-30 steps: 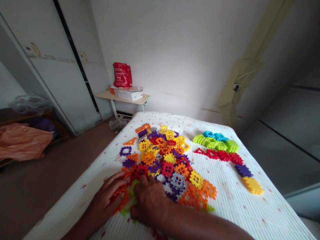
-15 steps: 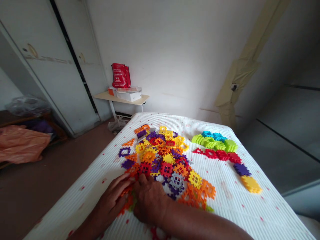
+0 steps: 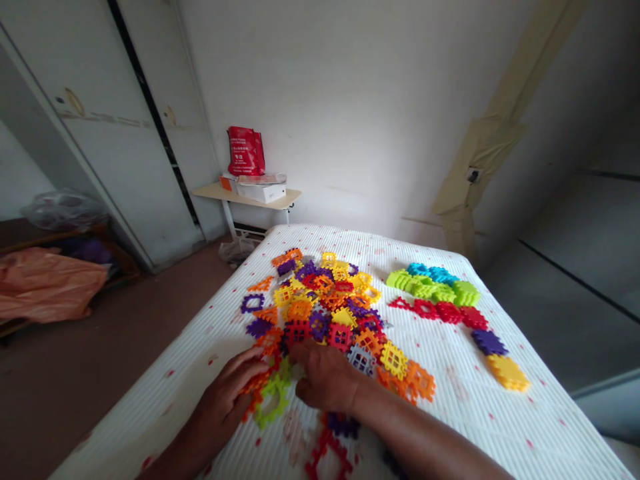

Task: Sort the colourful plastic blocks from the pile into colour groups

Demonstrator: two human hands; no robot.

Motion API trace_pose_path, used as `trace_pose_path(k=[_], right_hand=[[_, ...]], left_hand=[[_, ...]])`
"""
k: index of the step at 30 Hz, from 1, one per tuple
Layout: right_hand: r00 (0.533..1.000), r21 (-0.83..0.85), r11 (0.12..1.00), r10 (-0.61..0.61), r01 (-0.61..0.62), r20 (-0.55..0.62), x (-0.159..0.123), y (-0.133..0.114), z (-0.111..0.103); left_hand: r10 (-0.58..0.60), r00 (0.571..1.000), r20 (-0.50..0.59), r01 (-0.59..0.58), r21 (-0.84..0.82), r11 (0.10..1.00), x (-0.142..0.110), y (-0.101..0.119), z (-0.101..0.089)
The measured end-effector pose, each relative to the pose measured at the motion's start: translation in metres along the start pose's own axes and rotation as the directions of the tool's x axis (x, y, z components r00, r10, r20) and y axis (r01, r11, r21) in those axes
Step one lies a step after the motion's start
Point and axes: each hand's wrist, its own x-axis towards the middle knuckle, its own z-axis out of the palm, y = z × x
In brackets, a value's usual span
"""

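A heap of flat, notched plastic building tiles (image 3: 327, 307) in orange, yellow, purple and red lies on a white ribbed mattress (image 3: 500, 427). My left hand (image 3: 227, 400) lies flat with its fingers stretched out on orange tiles (image 3: 256, 385) at the heap's near left edge. Just beside it sits a lime green tile (image 3: 273, 400). My right hand (image 3: 327, 381) rests palm down on the near side of the heap, fingers curled onto the tiles by a red tile (image 3: 296, 331). What its fingers hold, if anything, is hidden.
Sorted tiles lie at the right: green and blue (image 3: 435, 283), red (image 3: 440, 311), purple (image 3: 487, 342), yellow (image 3: 507, 372). A small side table (image 3: 247, 195) with a red bag (image 3: 245, 150) stands by the far wall. An orange plastic bag (image 3: 47, 283) lies left on the floor.
My right hand has moved up and to the right into the heap, uncovering green, red and purple tiles near me. The left hand has stayed almost in place.
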Motion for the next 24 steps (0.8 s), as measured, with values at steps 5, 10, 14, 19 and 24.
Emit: trace_pose_path(k=[5,10,14,19,24], right_hand=[[0.999,0.060,0.998,-0.007,0.004,0.050,0.003,-0.007,0.007],[0.999,-0.112,0.993,0.026,-0.030,-0.039,0.006,-0.020,0.025],[0.997,-0.147,0.989,0.014,-0.024,-0.070,0.007,-0.020,0.029],[0.995,-0.175,0.983,0.037,-0.052,-0.089,0.008,-0.018,0.021],[0.998,-0.189,0.980,0.058,-0.058,-0.009,0.014,-0.017,0.016]], left_hand=[[-0.005,1.000,-0.011,0.005,0.001,1.000,-0.005,-0.005,0.006],[-0.003,1.000,-0.013,0.003,-0.009,1.000,-0.003,-0.004,0.003],[-0.028,1.000,-0.010,0.027,-0.023,0.999,0.001,0.001,-0.002],[-0.023,1.000,-0.002,0.023,-0.056,0.998,0.002,0.002,-0.001],[-0.039,0.999,-0.003,0.039,-0.093,0.995,0.002,0.001,-0.003]])
